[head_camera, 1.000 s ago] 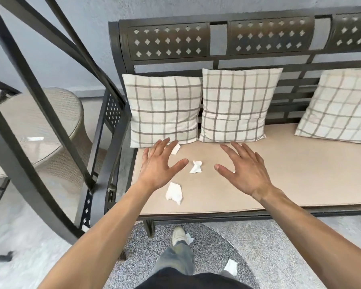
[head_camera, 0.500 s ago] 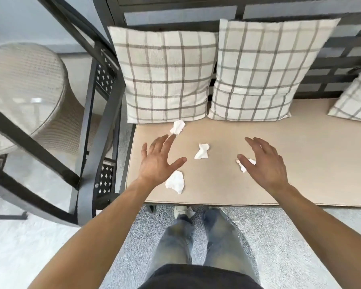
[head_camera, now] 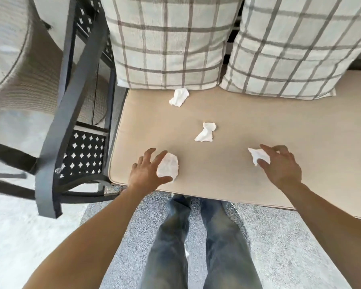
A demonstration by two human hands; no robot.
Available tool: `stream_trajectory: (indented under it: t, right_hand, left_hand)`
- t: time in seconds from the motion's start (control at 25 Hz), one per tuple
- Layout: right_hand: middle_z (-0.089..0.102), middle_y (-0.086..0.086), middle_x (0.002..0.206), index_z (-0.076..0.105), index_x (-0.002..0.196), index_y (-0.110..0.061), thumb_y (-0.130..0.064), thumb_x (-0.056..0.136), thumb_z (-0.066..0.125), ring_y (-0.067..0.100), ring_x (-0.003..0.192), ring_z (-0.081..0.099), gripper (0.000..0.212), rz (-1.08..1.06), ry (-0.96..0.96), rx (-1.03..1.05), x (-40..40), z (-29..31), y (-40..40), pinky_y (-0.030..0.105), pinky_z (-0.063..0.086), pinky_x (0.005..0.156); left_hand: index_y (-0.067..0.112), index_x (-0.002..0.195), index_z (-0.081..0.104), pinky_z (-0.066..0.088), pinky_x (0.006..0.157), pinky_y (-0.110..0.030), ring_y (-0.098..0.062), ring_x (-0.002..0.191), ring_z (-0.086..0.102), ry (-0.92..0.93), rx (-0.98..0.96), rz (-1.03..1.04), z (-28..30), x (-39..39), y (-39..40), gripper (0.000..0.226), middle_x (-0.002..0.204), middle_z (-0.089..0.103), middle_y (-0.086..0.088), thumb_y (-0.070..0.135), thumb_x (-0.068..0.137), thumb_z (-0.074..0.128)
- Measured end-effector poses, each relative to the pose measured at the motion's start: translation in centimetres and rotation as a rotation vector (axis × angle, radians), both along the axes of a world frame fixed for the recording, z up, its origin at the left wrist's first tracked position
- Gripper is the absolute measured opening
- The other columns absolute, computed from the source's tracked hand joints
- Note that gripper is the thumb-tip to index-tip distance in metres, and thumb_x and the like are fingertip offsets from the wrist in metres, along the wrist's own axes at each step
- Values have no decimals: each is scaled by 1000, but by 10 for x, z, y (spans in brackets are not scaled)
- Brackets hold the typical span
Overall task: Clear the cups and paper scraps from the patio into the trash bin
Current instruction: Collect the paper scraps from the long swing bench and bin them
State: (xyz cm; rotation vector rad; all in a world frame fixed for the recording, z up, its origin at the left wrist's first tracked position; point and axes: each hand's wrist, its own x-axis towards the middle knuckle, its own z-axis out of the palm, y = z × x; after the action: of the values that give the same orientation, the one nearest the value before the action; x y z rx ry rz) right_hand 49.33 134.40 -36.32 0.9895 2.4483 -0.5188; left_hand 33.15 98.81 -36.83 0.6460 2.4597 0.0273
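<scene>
Four paper scraps [head_camera: 179, 97] [head_camera: 205, 132] [head_camera: 168, 165] [head_camera: 258, 155] lie on one seat cushion [head_camera: 248, 122] — two plaid pillows [head_camera: 165, 42] [head_camera: 290, 46] stand behind. Two hands [head_camera: 145, 172] [head_camera: 282, 165] — one at each near scrap.
</scene>
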Motion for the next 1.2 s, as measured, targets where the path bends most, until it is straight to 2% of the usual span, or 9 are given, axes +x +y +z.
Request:
stream_trajectory:
  t: [0.2, 0.36, 0.52, 0.68, 0.76, 0.84, 1.0, 1.08, 1.2]
  right_hand:
    - [46, 8, 130, 51, 133, -27, -27, 90, 60, 35, 112, 46, 44, -37, -7, -12, -6, -37, -6, 44, 47, 83]
    - [54, 12, 114, 62, 119, -19, -18, 91, 59, 37, 101, 51, 29, -96, 113, 8, -5, -53, -13, 42, 48, 76]
    - [61, 8, 98, 68, 112, -22, -13, 88, 60, 34, 84, 60, 26, -71, 151, -77, -19, -56, -25, 37, 46, 70]
    - [70, -7, 84, 66, 106, -29, -13, 83, 64, 16, 79, 63, 28, -128, 218, -354, -57, -50, -48, 33, 49, 72]
    - [66, -12, 75, 65, 86, -32, -16, 82, 67, 13, 70, 61, 16, -125, 269, -400, -83, -47, -57, 29, 47, 63]
    - [62, -9, 83, 64, 74, -27, -17, 81, 71, 15, 68, 61, 14, -47, 318, -410, -109, -45, -64, 30, 46, 61]
    - [51, -9, 126, 65, 72, -23, -15, 75, 75, 10, 80, 59, 13, 77, 322, -405, -145, -56, -68, 26, 39, 67]
    - [50, -7, 130, 66, 73, -24, -14, 75, 72, 9, 82, 56, 12, 117, 247, -398, -154, -65, -70, 25, 37, 68]
    - [51, -5, 129, 67, 75, -24, -18, 79, 70, 12, 87, 58, 8, 198, 196, -345, -153, -79, -74, 26, 42, 69]
  left_hand:
    - [41, 139, 33, 55, 79, -47, -28, 115, 51, -11, 82, -65, -31, 7, 7, 83, 146, 28, 1, 55, 70, 76]
    - [32, 128, 49, 57, 68, -42, -23, 108, 54, -8, 157, -73, -47, 8, 15, 48, 133, 40, 0, 38, 84, 70]
    - [17, 102, 66, 54, 64, -37, -26, 95, 62, -66, 279, -10, -54, -1, 15, 14, 112, 57, -3, 12, 89, 63]
    - [16, 94, 68, 51, 71, -35, -24, 89, 64, -143, 299, 105, -51, -34, 26, 20, 104, 60, 0, 1, 86, 56]
    - [16, 94, 67, 51, 72, -33, -22, 87, 64, -96, 330, 133, -47, -59, 39, 21, 105, 60, 2, 1, 86, 55]
    - [16, 94, 67, 51, 72, -32, -21, 87, 64, -46, 366, 152, -45, -89, 57, 21, 107, 60, 2, 2, 86, 53]
    - [12, 94, 67, 51, 72, -35, -28, 84, 62, 11, 373, 108, -57, -149, 103, 15, 111, 56, -3, 4, 89, 55]
    - [14, 91, 67, 50, 75, -33, -27, 90, 62, 10, 345, 96, -70, -176, 126, 12, 117, 55, -3, 5, 88, 59]
    - [18, 94, 71, 46, 94, -32, -21, 115, 56, -40, 194, 9, -97, -201, 150, 16, 141, 44, -3, 8, 88, 62]
